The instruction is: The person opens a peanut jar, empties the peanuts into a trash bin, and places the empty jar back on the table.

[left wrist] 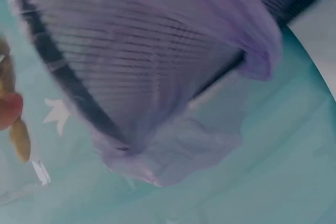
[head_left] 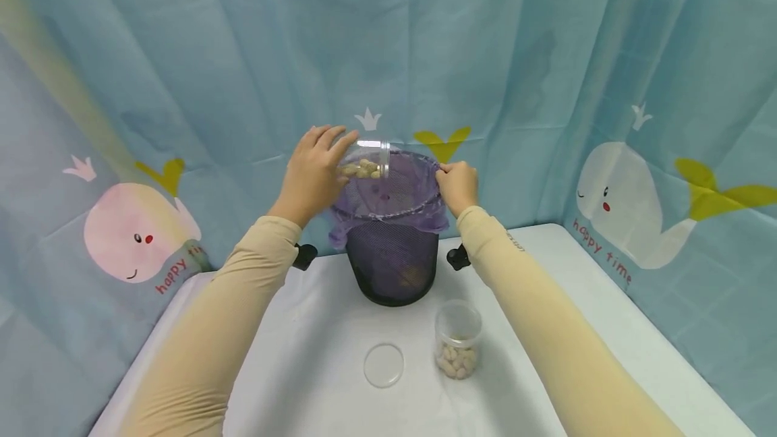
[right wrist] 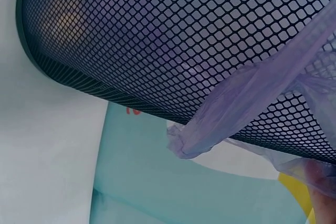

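Observation:
My left hand (head_left: 314,174) holds a clear plastic jar (head_left: 371,144) lying on its side, its mouth turned right over a black mesh bin (head_left: 391,268). Unshelled peanuts (head_left: 364,169) rest along the jar's lower wall. A thin purple bag (head_left: 427,220) lines the bin and folds out over the rim. With my right hand (head_left: 459,186) I pinch the bag at the rim's right side. Through the mesh in the right wrist view, a blurred yellowish patch (right wrist: 68,19) shows near the bin's bottom. The left wrist view shows one fingertip (left wrist: 9,109) beside the peanuts.
In front of the bin, a second clear jar (head_left: 458,322) stands upright, partly filled with peanuts. A clear round lid (head_left: 384,365) lies left of it on the white table (head_left: 328,383). A blue curtain (head_left: 291,39) with whale prints hangs behind and at both sides.

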`<state>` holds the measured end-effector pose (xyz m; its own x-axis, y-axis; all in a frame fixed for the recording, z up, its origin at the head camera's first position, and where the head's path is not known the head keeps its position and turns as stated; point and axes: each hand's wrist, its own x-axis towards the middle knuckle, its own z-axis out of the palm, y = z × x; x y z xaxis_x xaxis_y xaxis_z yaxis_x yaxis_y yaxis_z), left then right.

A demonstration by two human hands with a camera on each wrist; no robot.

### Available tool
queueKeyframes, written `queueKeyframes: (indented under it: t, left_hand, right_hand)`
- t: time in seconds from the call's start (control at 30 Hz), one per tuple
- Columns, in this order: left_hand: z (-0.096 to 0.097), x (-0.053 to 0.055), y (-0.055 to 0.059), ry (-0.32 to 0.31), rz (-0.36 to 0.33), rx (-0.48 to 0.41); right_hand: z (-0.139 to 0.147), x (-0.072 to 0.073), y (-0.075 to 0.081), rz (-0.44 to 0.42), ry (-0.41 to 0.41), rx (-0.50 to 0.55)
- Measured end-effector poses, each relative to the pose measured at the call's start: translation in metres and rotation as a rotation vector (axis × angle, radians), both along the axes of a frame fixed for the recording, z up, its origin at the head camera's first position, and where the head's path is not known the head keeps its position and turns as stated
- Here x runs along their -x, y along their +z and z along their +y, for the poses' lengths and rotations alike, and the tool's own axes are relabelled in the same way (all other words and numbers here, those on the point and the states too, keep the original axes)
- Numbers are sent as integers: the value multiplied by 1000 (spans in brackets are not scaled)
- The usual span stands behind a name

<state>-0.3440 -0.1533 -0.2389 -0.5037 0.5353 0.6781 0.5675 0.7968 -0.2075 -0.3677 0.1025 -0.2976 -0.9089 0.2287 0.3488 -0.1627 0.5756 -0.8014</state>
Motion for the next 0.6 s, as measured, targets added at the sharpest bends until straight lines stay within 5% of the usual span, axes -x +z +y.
queueKeyframes:
  t: [0.2, 0.6]
  left_hand:
    - [0, 0, 0, -3, -33, 63]
    - [2, -1, 0, -12, -20, 51]
  right_hand:
    - [0, 1, 2, -10, -1, 8]
    - [0, 1, 1, -2, -6, 14]
